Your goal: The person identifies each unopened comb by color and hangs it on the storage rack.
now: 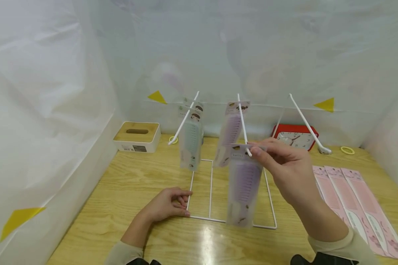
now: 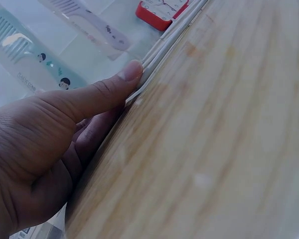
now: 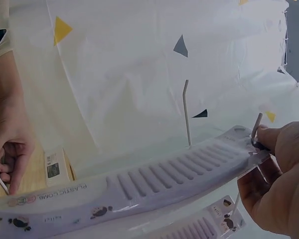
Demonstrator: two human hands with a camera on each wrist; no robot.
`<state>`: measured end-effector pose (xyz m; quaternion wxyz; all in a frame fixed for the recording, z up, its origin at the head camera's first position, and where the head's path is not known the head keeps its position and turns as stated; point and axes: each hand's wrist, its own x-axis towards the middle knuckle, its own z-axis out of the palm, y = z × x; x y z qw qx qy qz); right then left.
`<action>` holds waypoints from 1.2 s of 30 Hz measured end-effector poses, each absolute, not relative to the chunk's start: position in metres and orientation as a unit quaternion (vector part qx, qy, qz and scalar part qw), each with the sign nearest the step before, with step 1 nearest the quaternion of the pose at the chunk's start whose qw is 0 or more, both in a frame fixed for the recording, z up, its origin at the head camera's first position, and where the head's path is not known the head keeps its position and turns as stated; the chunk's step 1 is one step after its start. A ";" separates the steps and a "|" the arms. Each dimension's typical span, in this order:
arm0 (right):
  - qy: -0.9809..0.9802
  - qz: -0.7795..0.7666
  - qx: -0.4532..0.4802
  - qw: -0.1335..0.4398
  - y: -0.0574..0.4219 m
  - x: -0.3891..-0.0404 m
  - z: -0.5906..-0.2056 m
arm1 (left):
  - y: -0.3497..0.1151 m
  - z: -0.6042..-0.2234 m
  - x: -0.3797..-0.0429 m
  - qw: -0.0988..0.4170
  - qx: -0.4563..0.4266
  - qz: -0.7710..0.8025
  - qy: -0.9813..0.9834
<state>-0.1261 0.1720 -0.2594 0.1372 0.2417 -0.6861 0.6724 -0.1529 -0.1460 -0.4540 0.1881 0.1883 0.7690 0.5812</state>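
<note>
My right hand (image 1: 290, 171) pinches the top of a packaged purple comb (image 1: 244, 187) at the front tip of the middle hook (image 1: 243, 121). The hook's end shows at the header; whether it passes through the hole I cannot tell clearly. Behind it on that hook hangs another purple comb (image 1: 230, 132). Green combs in clear packs (image 1: 190, 138) hang from the left hook (image 1: 184, 120). Down on the table, my left hand (image 1: 170, 202) grips the front left corner of the white wire rack's base (image 1: 210, 191). In the left wrist view its thumb (image 2: 107, 92) lies on the wire.
Several pink packaged combs (image 1: 355, 206) lie on the table at right. A red clock (image 1: 295, 136) stands behind the right hook (image 1: 305, 117), with a yellow ring (image 1: 347, 150) beside it. A wood-topped tissue box (image 1: 137, 137) sits back left. White sheeting (image 1: 53, 110) surrounds the table.
</note>
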 end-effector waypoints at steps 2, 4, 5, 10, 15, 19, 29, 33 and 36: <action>-0.703 0.670 0.202 0.125 0.172 -0.130 -0.259 | -0.146 -0.454 -0.153 0.189 0.187 0.580 0.770; -0.710 0.673 0.171 0.115 0.171 -0.134 -0.258 | -0.146 -0.454 -0.152 0.190 0.187 0.580 0.770; -0.710 0.677 0.161 0.110 0.170 -0.136 -0.259 | -0.147 -0.454 -0.152 0.190 0.186 0.580 0.770; -0.681 0.709 0.166 0.082 0.168 -0.152 -0.260 | -0.147 -0.454 -0.152 0.190 0.186 0.580 0.770; -0.667 0.726 0.148 0.076 0.167 -0.170 -0.256 | -0.147 -0.454 -0.153 0.188 0.187 0.579 0.771; -0.658 0.736 0.140 0.079 0.165 -0.186 -0.252 | -0.147 -0.453 -0.154 0.186 0.189 0.581 0.769; -0.668 0.732 0.115 0.067 0.165 -0.214 -0.250 | -0.146 -0.453 -0.154 0.192 0.189 0.586 0.764; -0.663 0.737 0.115 0.059 0.166 -0.223 -0.250 | -0.146 -0.453 -0.154 0.190 0.188 0.584 0.766; -0.664 0.737 0.114 0.053 0.166 -0.228 -0.250 | -0.146 -0.453 -0.154 0.190 0.187 0.584 0.767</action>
